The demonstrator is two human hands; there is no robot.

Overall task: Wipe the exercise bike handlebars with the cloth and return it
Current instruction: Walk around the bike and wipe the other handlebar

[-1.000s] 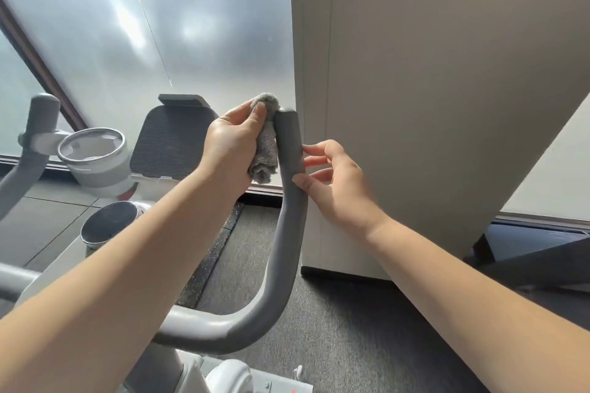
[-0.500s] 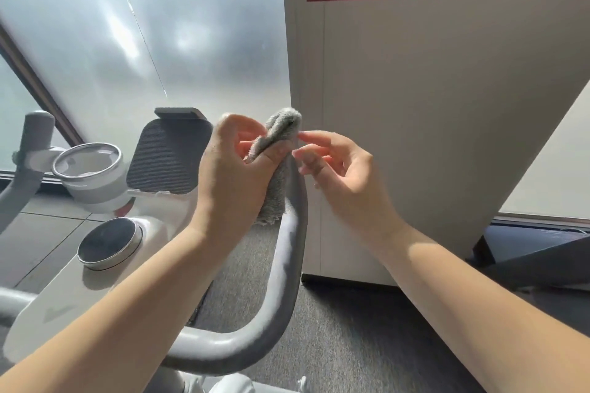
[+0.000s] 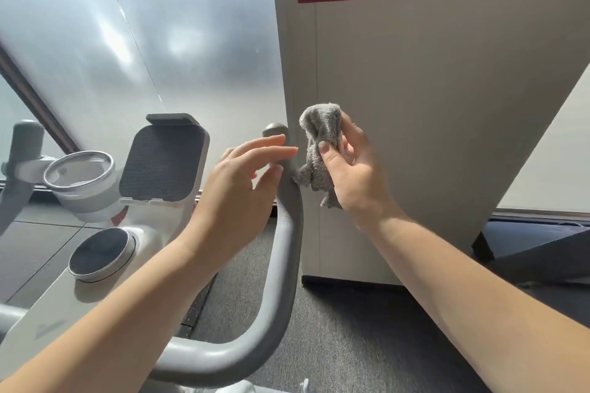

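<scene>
Grey terry is what we are holding in our right hand (image 3: 351, 166): the cloth (image 3: 319, 150) is bunched into a wad, with the thumb pressing it from the front and the fingers curling round behind, so this grip is closing fully on it. The loose tail of the cloth is hanging down and brushing the outer side of the right handlebar (image 3: 289, 233), just below its rounded tip. Our left hand (image 3: 236, 191) is hovering on the inner side of that same bar with the fingers straight and spread, holding nothing; the fingertips are reaching across the bar towards the cloth, though we cannot quite tell whether they are touching the bar or merely passing in front of it.

The relation that matters is this: the bar's long axis is running upright here, then curving down and inward towards the bike's console (image 3: 102, 252), and the cloth is sitting just to the right of its top end. We are judging the right hand the nearer one to go on wiping, by wrapping the wad round the bar and dragging it down along that axis. The left handlebar (image 3: 22, 150) is standing well apart, at the far left.
</scene>
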